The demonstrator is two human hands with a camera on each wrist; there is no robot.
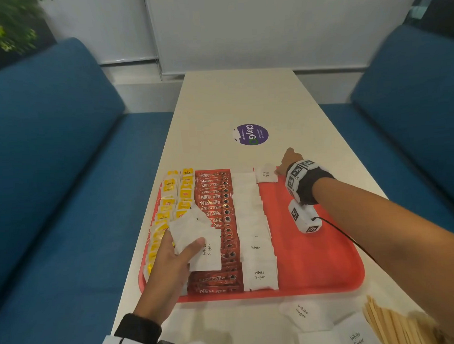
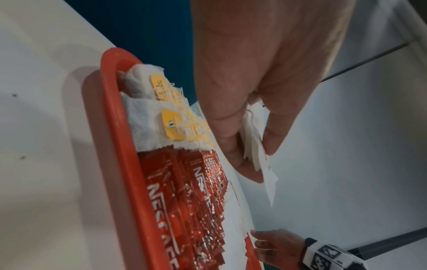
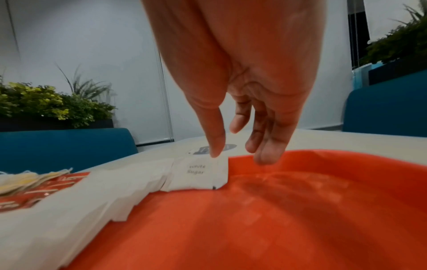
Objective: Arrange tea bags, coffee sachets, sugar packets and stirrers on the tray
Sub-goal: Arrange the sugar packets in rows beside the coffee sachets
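A: Since the tea bags [image 1: 170, 200] and coffee sachets [image 1: 217, 224] already sit in rows on the tray [image 1: 315, 259], what's left?

B: Sugar's approx. half done: one column down, 2nd just begun. Right hand [image 1: 285, 161], fingers relaxed, thumb tip touching the far-corner sugar packet [image 1: 265, 174]. Left hand [image 1: 172, 257] pinches spare packets [image 1: 197, 238] above the coffee. More packets [image 1: 302, 311] and the stirrers [image 1: 388, 323] wait on the tabletop [image 1: 230, 99].

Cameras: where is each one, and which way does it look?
Head: up high, looking down at the red tray; both forearms show.
Left wrist: beside the left hand, facing its stack of sugar packets.
Right wrist: low over the tray, facing the right hand touching one sugar packet.
All share the tray.
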